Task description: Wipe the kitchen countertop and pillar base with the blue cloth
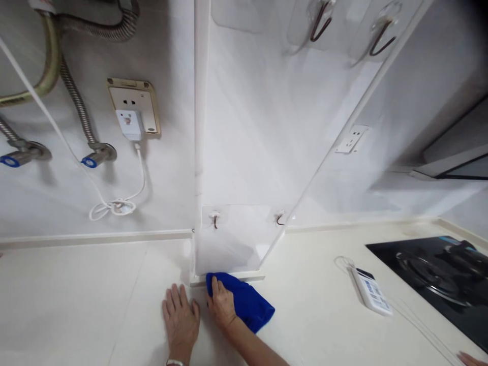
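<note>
My left hand (180, 319) lies flat on the white countertop (95, 295), fingers spread and nothing in it. To its right, my right hand (223, 303) presses a blue cloth (247, 300) against the foot of the white wall pillar (247, 112). The cloth touches the low ledge (253, 278) at the pillar's base and spreads out over the counter on the right. Part of the cloth under my fingers is hidden.
A black gas stove (427, 279) sits at the right, with a white corded device (370, 292) beside it. Another person's hand (470, 360) shows at the lower right edge. Hooks (321, 23) stick to the pillar; a plug (130, 124) and valves (98, 155) are on the left wall.
</note>
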